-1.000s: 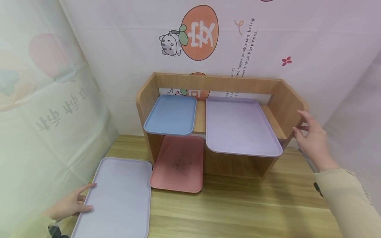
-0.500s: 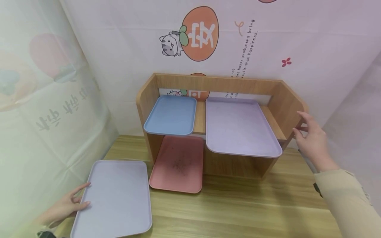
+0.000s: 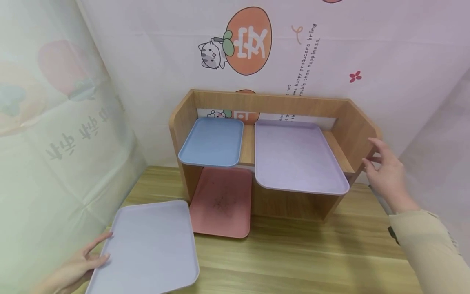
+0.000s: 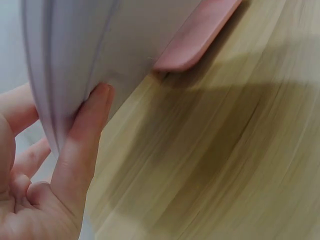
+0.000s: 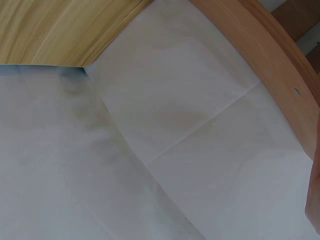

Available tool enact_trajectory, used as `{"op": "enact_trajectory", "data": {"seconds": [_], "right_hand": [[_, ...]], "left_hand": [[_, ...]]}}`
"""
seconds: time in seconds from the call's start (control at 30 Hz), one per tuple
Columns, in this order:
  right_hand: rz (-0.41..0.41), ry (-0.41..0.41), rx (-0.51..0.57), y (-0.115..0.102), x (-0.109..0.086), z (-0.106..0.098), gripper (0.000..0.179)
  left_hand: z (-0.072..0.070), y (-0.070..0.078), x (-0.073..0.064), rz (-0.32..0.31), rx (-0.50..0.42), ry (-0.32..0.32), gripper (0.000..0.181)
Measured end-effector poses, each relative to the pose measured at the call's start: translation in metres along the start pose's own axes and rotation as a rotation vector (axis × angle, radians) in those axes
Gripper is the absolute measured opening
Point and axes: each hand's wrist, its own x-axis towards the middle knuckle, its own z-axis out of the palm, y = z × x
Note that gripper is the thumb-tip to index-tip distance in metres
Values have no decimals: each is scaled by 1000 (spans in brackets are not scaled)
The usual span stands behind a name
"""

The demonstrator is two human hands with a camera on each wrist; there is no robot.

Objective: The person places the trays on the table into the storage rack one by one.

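Note:
A pale lavender tray [image 3: 150, 245] is at the lower left of the head view, its left edge pinched by my left hand [image 3: 78, 263]. In the left wrist view the same tray [image 4: 135, 45] stands off the table at a slant, the fingers to either side of its rim. It hides the left corner of a pink tray [image 3: 222, 204], which lies in the lower left part of a wooden shelf [image 3: 358, 132]. My right hand [image 3: 387, 173] holds the front edge of that shelf's right side panel; only a sliver of this hand appears in the right wrist view.
On the shelf's upper board lie a blue tray [image 3: 213, 142] and a larger purple tray [image 3: 295, 157], both jutting past its front. Printed cloth [image 3: 154, 65] hangs behind and at the sides. The wood-grain table [image 3: 293, 257] extends in front.
The lavender tray has first shifted left and nearer, then turned slightly, its right side swinging right across the pink tray's corner. My left hand moves with it. The right hand stays put.

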Motion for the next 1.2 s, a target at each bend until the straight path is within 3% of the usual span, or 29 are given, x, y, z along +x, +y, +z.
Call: {"op": "enact_trajectory", "data": {"seconds": [0.17, 0.27, 0.57, 0.67, 0.8, 0.97, 1.2], "right_hand": [[6, -3, -4, 0, 0, 0, 62], [18, -19, -10, 0, 0, 0, 63], [6, -7, -19, 0, 0, 2, 63], [-5, 12, -10, 0, 0, 2, 62], [-6, 13, 2, 0, -1, 2, 62], [-20, 37, -3, -1, -1, 1, 60], [-35, 45, 14, -1, 0, 1, 61]], "left_hand": [[23, -6, 19, 50, -57, -75, 63], [35, -9, 34, 65, -62, -79, 63], [75, -17, 86, 49, -24, 35, 55], [90, -18, 109, 36, 10, 108, 57], [111, -19, 144, 14, 30, 188, 79], [133, -25, 191, 17, 45, 213, 81], [164, -53, 250, 5, 80, 258, 75]]}}
